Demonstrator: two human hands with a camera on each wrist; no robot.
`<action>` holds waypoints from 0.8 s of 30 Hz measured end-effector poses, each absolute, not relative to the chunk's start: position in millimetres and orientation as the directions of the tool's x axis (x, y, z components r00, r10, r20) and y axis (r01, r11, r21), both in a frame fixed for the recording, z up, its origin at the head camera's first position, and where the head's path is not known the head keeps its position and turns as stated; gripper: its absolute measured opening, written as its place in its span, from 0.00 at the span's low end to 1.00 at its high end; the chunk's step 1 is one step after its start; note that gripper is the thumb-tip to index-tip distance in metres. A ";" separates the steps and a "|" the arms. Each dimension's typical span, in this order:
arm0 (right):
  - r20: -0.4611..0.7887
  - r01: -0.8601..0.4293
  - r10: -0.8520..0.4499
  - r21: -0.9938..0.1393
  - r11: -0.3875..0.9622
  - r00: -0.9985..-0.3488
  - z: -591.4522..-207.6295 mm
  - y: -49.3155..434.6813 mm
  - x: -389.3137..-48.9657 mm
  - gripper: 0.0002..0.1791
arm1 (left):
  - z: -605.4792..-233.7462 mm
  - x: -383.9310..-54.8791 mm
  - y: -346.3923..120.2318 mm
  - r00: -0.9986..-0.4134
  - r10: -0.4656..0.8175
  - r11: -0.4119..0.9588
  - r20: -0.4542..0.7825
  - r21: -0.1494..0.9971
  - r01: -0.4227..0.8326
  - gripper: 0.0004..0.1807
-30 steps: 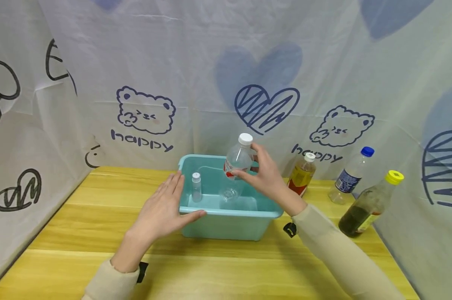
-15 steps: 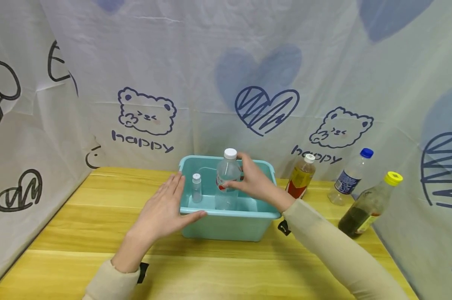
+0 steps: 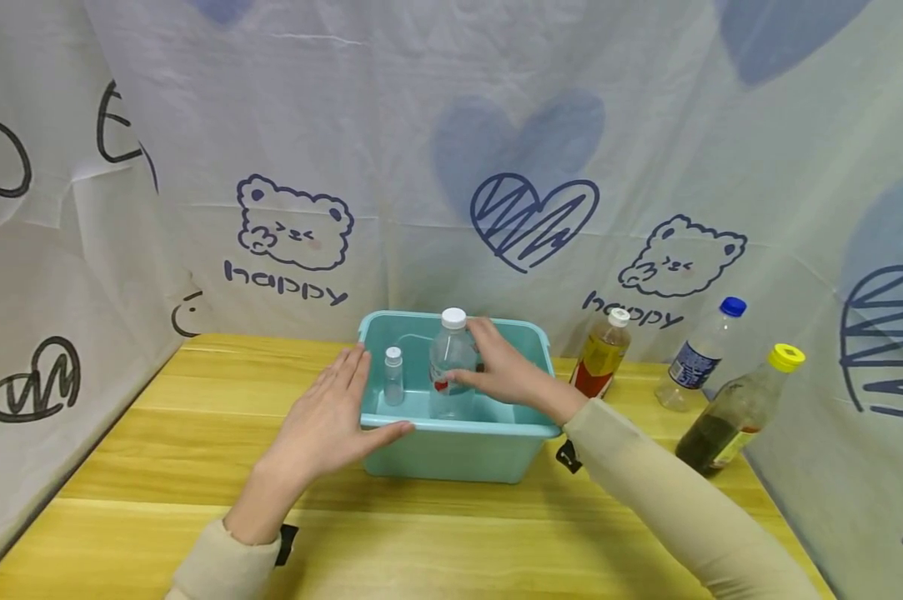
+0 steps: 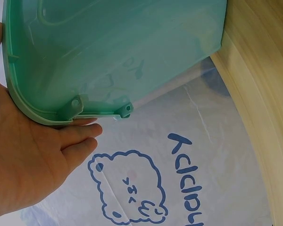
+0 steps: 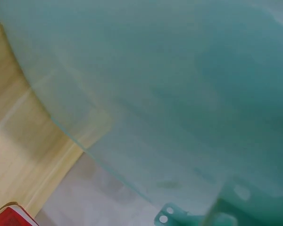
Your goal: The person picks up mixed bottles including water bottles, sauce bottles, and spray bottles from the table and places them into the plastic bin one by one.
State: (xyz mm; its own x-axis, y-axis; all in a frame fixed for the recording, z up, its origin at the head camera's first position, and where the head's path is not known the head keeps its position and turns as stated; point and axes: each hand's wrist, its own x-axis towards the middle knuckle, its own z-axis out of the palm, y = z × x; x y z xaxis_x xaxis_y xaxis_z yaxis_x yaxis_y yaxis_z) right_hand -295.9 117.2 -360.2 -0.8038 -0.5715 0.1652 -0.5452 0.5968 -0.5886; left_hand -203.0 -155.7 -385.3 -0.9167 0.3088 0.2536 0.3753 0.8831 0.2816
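Note:
A teal plastic tub (image 3: 451, 454) stands on the wooden table. My right hand (image 3: 499, 368) reaches into it and holds a clear plastic bottle (image 3: 451, 354) with a white cap and a red mark on its label. The bottle is upright, low inside the tub. A small clear bottle (image 3: 393, 379) with a white cap stands at the tub's left end. My left hand (image 3: 327, 417) rests at the tub's left front corner, fingers straight and thumb along the front rim. In the left wrist view, that hand (image 4: 33, 155) lies against the corner of the rim.
Right of the tub stand a bottle with a yellow and red label (image 3: 599, 362), a clear bottle with a blue cap (image 3: 694, 358) and a dark-liquid bottle with a yellow cap (image 3: 736, 417). A printed white cloth (image 3: 421, 167) hangs behind the table (image 3: 451, 542).
My right hand has moved left and down, lowering the held bottle deeper into the tub and bringing it from tilted to upright. The left hand has stayed in place.

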 end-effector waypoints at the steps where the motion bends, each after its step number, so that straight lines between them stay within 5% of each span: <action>1: 0.153 -0.542 -0.576 -0.589 0.599 -0.803 -358.7 117.9 -295.2 0.41 | -385.5 -202.9 -155.7 -0.917 0.308 0.883 0.252 0.282 0.374 0.67; 24: 0.151 -0.506 -0.524 -0.574 0.644 -0.838 -357.9 106.7 -304.0 0.40 | -385.9 -203.1 -155.6 -0.916 0.310 0.885 0.255 0.275 0.376 0.67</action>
